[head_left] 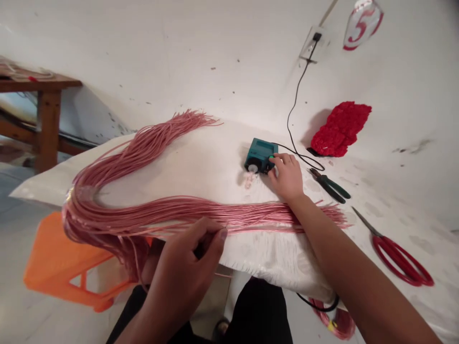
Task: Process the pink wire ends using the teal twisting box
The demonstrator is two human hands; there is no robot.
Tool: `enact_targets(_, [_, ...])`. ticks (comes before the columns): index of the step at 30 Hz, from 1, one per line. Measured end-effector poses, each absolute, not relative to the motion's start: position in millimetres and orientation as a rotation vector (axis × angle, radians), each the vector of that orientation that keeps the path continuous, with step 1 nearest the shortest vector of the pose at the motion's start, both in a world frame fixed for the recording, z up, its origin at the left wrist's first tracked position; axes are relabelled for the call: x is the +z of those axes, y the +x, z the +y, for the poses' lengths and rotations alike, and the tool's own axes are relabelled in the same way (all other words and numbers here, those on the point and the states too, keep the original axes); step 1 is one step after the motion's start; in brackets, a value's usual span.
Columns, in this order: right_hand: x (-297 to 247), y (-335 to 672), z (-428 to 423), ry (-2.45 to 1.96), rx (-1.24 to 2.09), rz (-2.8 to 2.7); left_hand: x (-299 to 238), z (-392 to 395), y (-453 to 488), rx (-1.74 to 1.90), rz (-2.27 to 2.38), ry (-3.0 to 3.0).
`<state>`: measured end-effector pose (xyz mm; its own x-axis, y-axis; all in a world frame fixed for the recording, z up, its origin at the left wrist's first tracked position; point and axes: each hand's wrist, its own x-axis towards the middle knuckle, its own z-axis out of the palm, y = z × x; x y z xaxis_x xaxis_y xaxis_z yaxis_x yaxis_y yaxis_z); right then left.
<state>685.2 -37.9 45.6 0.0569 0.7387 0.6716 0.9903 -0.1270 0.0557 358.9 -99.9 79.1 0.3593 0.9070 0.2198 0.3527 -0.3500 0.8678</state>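
A long bundle of pink coated wires (pixel 201 212) lies looped across a white-covered table (pixel 201 167), gathered at a shiny band (pixel 68 200) at the left. My left hand (pixel 190 253) is curled at the bundle's lower edge, with a small dark object (pixel 202 246) between its fingers. My right hand (pixel 285 177) rests beside a teal box-shaped device (pixel 258 155), fingertips on its green button (pixel 271 158). Green-handled pliers (pixel 328 185) lie just right of that hand. Red-handled scissors (pixel 398 260) lie farther right.
A crumpled red material (pixel 340 129) lies against the white wall. A black cord runs from a wall socket (pixel 311 43) to the device. An orange plastic stool (pixel 64 263) stands left, a wooden bench (pixel 46 114) behind, and a pink wire coil (pixel 340 322) below the table edge.
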Motion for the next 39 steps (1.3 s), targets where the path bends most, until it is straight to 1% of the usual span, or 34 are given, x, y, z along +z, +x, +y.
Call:
enact_targets(11, [54.1, 672.8, -45.6, -2.127, -0.722, -1.737, 76.0, -129.9, 322.3, 0.922, 0.842, 1.601])
enact_targets(18, [60.1, 663.0, -53.5, -2.238, -0.631, -1.802, 67.2, -149.6, 294.7, 0.929, 0.833, 1.421])
enact_targets(23, [60.1, 662.1, -53.3, -2.236, -0.598, -1.797, 53.7, -154.8, 289.0, 0.861, 0.767, 1.118])
enact_targets(30, [54.2, 669.8, -52.1, -2.227, -0.535, -1.770, 33.8, -156.5, 291.8, 0.658, 0.639, 0.926])
enact_targets(39, [55.8, 668.6, -51.2, -2.214, -0.483, -1.755, 28.9, -162.1, 293.1, 0.740, 0.587, 0.793])
